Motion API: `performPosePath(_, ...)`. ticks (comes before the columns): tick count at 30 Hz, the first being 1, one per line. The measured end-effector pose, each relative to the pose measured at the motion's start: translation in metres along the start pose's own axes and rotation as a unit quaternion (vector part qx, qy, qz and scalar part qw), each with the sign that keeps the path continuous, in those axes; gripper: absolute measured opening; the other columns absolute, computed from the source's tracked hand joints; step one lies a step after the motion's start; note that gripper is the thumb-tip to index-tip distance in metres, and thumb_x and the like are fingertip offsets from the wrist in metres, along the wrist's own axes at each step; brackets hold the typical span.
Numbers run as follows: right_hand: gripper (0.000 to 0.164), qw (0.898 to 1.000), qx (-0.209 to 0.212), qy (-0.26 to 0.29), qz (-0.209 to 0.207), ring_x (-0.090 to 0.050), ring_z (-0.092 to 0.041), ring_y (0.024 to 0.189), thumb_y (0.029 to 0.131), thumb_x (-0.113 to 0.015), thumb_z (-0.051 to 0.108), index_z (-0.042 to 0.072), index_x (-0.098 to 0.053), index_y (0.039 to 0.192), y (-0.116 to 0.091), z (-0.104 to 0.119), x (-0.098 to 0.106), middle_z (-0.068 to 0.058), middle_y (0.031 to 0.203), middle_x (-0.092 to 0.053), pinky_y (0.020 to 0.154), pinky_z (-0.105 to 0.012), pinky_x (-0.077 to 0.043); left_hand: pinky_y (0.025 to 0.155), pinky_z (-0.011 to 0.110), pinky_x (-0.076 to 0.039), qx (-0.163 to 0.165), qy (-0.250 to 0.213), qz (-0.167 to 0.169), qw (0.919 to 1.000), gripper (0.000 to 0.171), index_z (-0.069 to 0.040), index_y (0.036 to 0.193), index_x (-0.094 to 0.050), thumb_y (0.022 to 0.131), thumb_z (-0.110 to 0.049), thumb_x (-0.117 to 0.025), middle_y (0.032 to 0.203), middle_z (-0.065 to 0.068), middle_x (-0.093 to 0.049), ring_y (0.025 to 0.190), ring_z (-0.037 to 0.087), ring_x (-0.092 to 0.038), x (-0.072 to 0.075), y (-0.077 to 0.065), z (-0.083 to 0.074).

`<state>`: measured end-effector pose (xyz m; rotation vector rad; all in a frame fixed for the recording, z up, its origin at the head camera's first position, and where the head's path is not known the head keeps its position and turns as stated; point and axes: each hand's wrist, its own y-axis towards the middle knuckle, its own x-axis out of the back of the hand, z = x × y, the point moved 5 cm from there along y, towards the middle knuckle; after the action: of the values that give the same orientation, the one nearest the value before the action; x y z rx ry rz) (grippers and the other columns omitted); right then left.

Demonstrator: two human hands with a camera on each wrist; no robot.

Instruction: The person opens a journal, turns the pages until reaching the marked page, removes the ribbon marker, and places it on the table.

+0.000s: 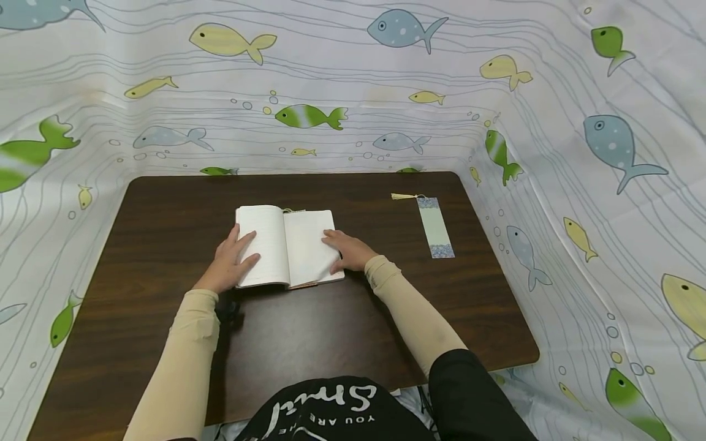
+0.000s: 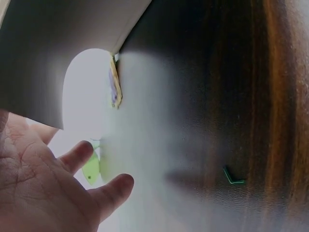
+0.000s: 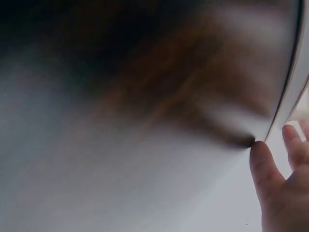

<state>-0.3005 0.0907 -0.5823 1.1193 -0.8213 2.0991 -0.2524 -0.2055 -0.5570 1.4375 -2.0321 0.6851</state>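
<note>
An open notebook with pale pages lies on the dark wooden table, its left page bulging up. My left hand rests on the left page near its outer edge, fingers spread and fairly straight. On the opposite side, my right hand touches the outer part of the right page, with the thumb at the lower edge. The left wrist view shows the left hand with extended fingers below the notebook. In the right wrist view, the right thumb meets the notebook edge.
A pale bookmark with blue patterned ends lies to the right on the table, its yellow tassel pointing left. A yellowish cord shows beside the notebook. Fish-patterned cloth surrounds the table.
</note>
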Motion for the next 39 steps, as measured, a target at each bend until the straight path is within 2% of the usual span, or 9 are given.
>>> performPosePath(5, 0.087, 0.998, 0.008, -0.024, -0.065, -0.022, -0.029, 0.154, 0.077, -0.087, 0.041, 0.015, -0.050, 0.151, 0.004, 0.002, 0.001, -0.009, 0.170, -0.010, 0.118, -0.047, -0.030, 0.110, 0.078, -0.010, 0.006, 0.006, 0.001, 1.0000, 0.068, -0.004, 0.159, -0.028, 0.105, -0.037, -0.054, 0.167, 0.025, 0.009, 0.148, 0.058, 0.000, -0.003, 0.000, 0.004)
performPosePath(8, 0.088, 0.995, 0.005, -0.033, -0.095, -0.038, -0.027, 0.147, 0.076, -0.087, 0.044, 0.020, -0.049, 0.152, 0.007, 0.001, 0.001, -0.012, 0.170, -0.011, 0.116, -0.048, -0.032, 0.110, 0.078, -0.010, 0.010, 0.013, 0.000, 0.9999, 0.068, -0.004, 0.159, -0.028, 0.105, -0.038, -0.054, 0.167, 0.025, 0.009, 0.148, 0.058, 0.000, -0.003, 0.000, 0.006)
performPosePath(11, 0.094, 0.994, 0.001, 0.018, -0.104, -0.043, -0.030, 0.143, 0.077, -0.088, 0.036, 0.019, -0.041, 0.157, 0.008, 0.001, 0.001, -0.017, 0.169, -0.009, 0.115, -0.045, -0.035, 0.110, 0.078, -0.010, 0.007, 0.014, 0.000, 0.9999, 0.068, -0.003, 0.159, -0.028, 0.105, -0.038, -0.054, 0.167, 0.026, 0.009, 0.148, 0.058, 0.000, -0.003, 0.000, 0.006)
performPosePath(18, 0.107, 0.979, 0.003, 0.194, -0.057, -0.003, -0.034, 0.156, 0.079, -0.088, 0.023, 0.017, -0.022, 0.163, 0.003, 0.000, 0.002, -0.022, 0.168, 0.012, 0.118, -0.045, -0.032, 0.110, 0.078, -0.010, 0.008, 0.013, 0.004, 0.9999, 0.069, -0.004, 0.160, -0.027, 0.106, -0.038, -0.053, 0.167, 0.025, 0.010, 0.148, 0.058, 0.000, -0.003, -0.001, 0.006)
performPosePath(20, 0.105, 0.975, 0.000, 0.217, -0.039, -0.002, -0.032, 0.156, 0.080, -0.087, 0.025, 0.017, -0.022, 0.163, 0.001, -0.002, 0.003, -0.021, 0.168, 0.009, 0.120, -0.045, -0.027, 0.110, 0.078, -0.010, 0.010, 0.016, 0.003, 0.9998, 0.069, -0.004, 0.160, -0.027, 0.106, -0.038, -0.053, 0.167, 0.026, 0.010, 0.148, 0.058, 0.000, -0.002, -0.001, 0.006)
performPosePath(25, 0.090, 0.977, 0.005, 0.214, -0.009, -0.021, -0.025, 0.154, 0.089, -0.079, 0.026, 0.008, -0.028, 0.161, -0.001, -0.003, 0.004, -0.013, 0.167, -0.022, 0.121, -0.039, -0.025, 0.110, 0.078, -0.011, 0.014, 0.022, 0.001, 0.9996, 0.068, -0.004, 0.159, -0.028, 0.106, -0.037, -0.053, 0.167, 0.027, 0.008, 0.148, 0.059, -0.001, -0.002, 0.001, 0.007)
performPosePath(29, 0.074, 0.981, 0.010, 0.195, -0.021, -0.047, -0.025, 0.135, 0.098, -0.069, 0.029, 0.006, -0.033, 0.159, -0.002, -0.003, 0.005, -0.012, 0.158, -0.041, 0.111, -0.035, -0.038, 0.110, 0.078, -0.011, 0.015, 0.023, 0.001, 0.9996, 0.068, -0.004, 0.160, -0.028, 0.106, -0.038, -0.053, 0.167, 0.026, 0.009, 0.148, 0.058, -0.001, -0.002, 0.001, 0.006)
performPosePath(31, 0.070, 0.982, 0.011, 0.186, -0.029, -0.050, -0.026, 0.128, 0.100, -0.067, 0.030, 0.006, -0.035, 0.158, -0.002, -0.002, 0.005, -0.013, 0.156, -0.044, 0.107, -0.036, -0.040, 0.110, 0.078, -0.011, 0.014, 0.023, 0.001, 0.9996, 0.068, -0.004, 0.159, -0.028, 0.106, -0.038, -0.053, 0.167, 0.026, 0.009, 0.148, 0.058, -0.001, -0.002, 0.001, 0.006)
performPosePath(39, 0.065, 0.981, 0.009, 0.191, -0.039, -0.033, -0.025, 0.149, 0.102, -0.063, 0.028, 0.005, -0.037, 0.157, -0.003, -0.003, 0.004, -0.011, 0.162, -0.037, 0.119, -0.038, -0.031, 0.110, 0.078, -0.011, 0.016, 0.016, 0.001, 0.9998, 0.069, -0.005, 0.160, -0.027, 0.106, -0.039, -0.053, 0.167, 0.024, 0.010, 0.149, 0.057, 0.000, -0.001, 0.000, 0.005)
